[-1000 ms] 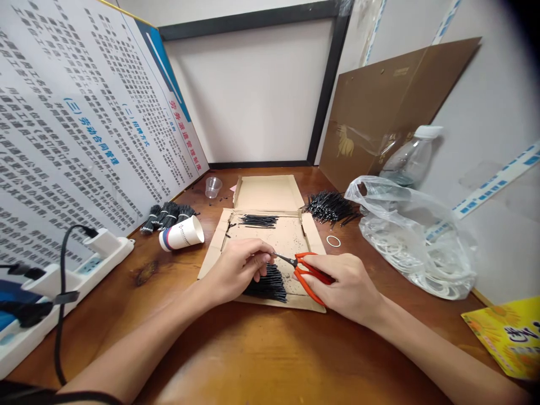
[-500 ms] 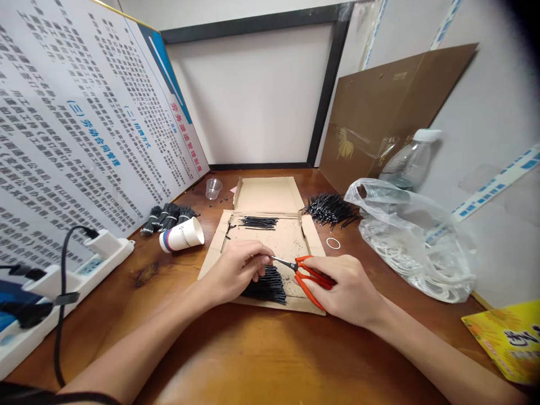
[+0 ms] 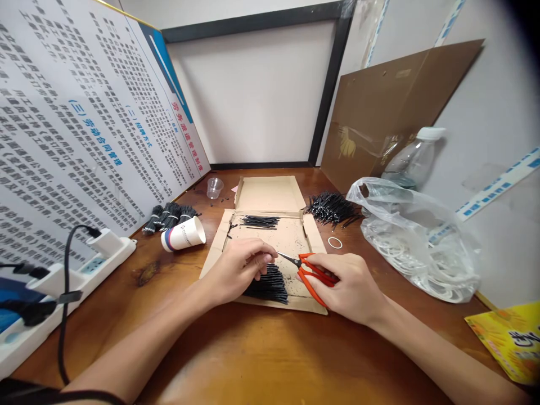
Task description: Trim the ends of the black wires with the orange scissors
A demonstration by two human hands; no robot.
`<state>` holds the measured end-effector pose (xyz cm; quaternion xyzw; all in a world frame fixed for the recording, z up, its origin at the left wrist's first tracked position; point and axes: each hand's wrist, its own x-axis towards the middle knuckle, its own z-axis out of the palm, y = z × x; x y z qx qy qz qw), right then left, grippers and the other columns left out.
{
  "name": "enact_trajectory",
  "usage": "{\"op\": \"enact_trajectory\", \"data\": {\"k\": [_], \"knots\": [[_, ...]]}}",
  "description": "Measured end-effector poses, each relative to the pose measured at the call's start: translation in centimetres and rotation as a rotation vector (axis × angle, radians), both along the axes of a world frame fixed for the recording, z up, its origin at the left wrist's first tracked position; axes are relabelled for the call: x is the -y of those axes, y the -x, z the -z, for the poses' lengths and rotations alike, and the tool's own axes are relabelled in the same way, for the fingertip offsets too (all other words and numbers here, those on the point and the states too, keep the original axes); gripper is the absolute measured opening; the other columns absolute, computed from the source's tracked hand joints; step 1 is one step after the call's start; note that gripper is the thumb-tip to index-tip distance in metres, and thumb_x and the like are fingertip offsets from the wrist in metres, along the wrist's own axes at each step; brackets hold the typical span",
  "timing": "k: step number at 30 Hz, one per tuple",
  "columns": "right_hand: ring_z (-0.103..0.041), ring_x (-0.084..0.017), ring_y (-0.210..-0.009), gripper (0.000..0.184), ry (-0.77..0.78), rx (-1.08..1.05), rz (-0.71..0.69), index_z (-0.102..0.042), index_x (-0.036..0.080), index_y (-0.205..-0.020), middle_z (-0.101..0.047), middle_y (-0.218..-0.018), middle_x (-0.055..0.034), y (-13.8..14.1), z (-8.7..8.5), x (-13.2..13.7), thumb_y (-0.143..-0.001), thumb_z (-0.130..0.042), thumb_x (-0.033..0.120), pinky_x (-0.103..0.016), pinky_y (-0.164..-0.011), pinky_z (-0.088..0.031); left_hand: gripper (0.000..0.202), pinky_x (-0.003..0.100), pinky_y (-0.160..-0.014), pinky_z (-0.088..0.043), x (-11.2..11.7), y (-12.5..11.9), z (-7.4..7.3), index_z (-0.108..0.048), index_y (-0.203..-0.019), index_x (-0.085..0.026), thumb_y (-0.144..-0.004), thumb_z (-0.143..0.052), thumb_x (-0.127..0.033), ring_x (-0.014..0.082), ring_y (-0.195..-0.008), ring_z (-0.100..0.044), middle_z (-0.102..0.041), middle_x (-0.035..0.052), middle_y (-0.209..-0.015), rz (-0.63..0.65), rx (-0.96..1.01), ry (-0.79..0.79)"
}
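My right hand (image 3: 348, 284) grips orange-handled scissors (image 3: 310, 270), the blade tips pointing left at my left fingertips. My left hand (image 3: 238, 267) is closed in a pinch on a thin black wire piece that is hard to make out, just at the scissor tips. Under my left hand lies a fanned pile of short black wires (image 3: 268, 284) on a flattened cardboard box (image 3: 291, 233). A smaller row of black wires (image 3: 258, 221) lies near the far end of the cardboard.
A tipped paper cup (image 3: 183, 234), bundled black wires (image 3: 169, 216) and a power strip (image 3: 63, 275) lie at the left. A small clear cup (image 3: 214, 187) stands behind. Loose wires (image 3: 331, 208), a rubber band (image 3: 334, 242), a plastic bag (image 3: 415, 242) and a bottle (image 3: 411, 160) are at the right.
The scissors closed slightly and shifted a little to the right; my hands otherwise stay in place.
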<state>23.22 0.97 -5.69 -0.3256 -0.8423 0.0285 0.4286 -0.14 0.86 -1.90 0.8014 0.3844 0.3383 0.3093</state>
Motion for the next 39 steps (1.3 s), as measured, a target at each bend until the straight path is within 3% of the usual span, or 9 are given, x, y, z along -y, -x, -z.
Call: {"op": "enact_trajectory", "data": {"k": [8,14,22,28,36,39], "knots": [[-0.052,-0.01,-0.045,0.012,0.028,0.016,-0.042,-0.068,0.014,-0.081,-0.068,-0.064,-0.0014,0.27,-0.2,0.35,-0.084,-0.058,0.018,-0.023,-0.047,-0.038,0.017,0.022,-0.054,-0.051,0.26,-0.07,0.15,-0.065,-0.091,-0.013,-0.093,-0.049,-0.015,0.0093,-0.056,-0.057,-0.061,0.0018,-0.07,0.003,-0.025,0.037],[-0.046,-0.009,-0.042,0.016,-0.001,0.035,-0.03,-0.07,0.015,-0.082,-0.063,-0.056,0.0012,0.25,-0.36,0.16,-0.087,-0.055,0.019,-0.023,-0.046,-0.035,0.018,0.021,-0.055,-0.051,0.21,-0.08,0.12,-0.066,-0.09,-0.013,-0.093,-0.048,-0.015,0.0088,-0.057,-0.057,-0.06,0.0017,-0.072,0.007,-0.04,0.013],[-0.048,-0.008,-0.044,0.013,-0.066,-0.029,0.001,-0.069,0.014,-0.08,-0.064,-0.059,0.0007,-0.06,-0.54,0.22,-0.086,-0.058,0.018,-0.021,-0.048,-0.038,0.021,0.022,-0.055,-0.052,0.23,-0.15,-0.21,-0.067,-0.091,-0.012,-0.094,-0.047,-0.016,0.0092,-0.058,-0.058,-0.062,0.0031,-0.076,0.011,-0.032,0.023],[-0.043,-0.009,-0.042,0.015,-0.013,0.006,-0.028,-0.07,0.011,-0.081,-0.06,-0.055,0.0014,0.1,-0.29,0.17,-0.085,-0.058,0.018,-0.023,-0.046,-0.036,0.019,0.022,-0.054,-0.052,0.2,-0.14,0.06,-0.066,-0.09,-0.012,-0.094,-0.048,-0.017,0.0093,-0.057,-0.058,-0.062,0.0027,-0.074,0.01,-0.014,0.039],[-0.042,-0.008,-0.042,0.016,-0.034,0.009,-0.021,-0.071,0.011,-0.081,-0.057,-0.053,0.0026,0.1,-0.28,0.13,-0.085,-0.058,0.018,-0.024,-0.046,-0.036,0.02,0.022,-0.054,-0.05,0.35,-0.12,-0.15,-0.066,-0.09,-0.013,-0.094,-0.047,-0.017,0.0091,-0.057,-0.058,-0.063,0.0027,-0.075,0.013,-0.029,0.027],[-0.047,-0.008,-0.043,0.012,-0.067,-0.021,-0.007,-0.07,0.011,-0.081,-0.062,-0.056,0.002,0.01,-0.33,0.1,-0.084,-0.06,0.017,-0.022,-0.047,-0.038,0.019,0.023,-0.057,-0.05,0.03,0.02,-0.19,-0.066,-0.09,-0.014,-0.094,-0.048,-0.017,0.0101,-0.059,-0.058,-0.064,0.0026,-0.076,-0.007,-0.09,-0.051]]}}
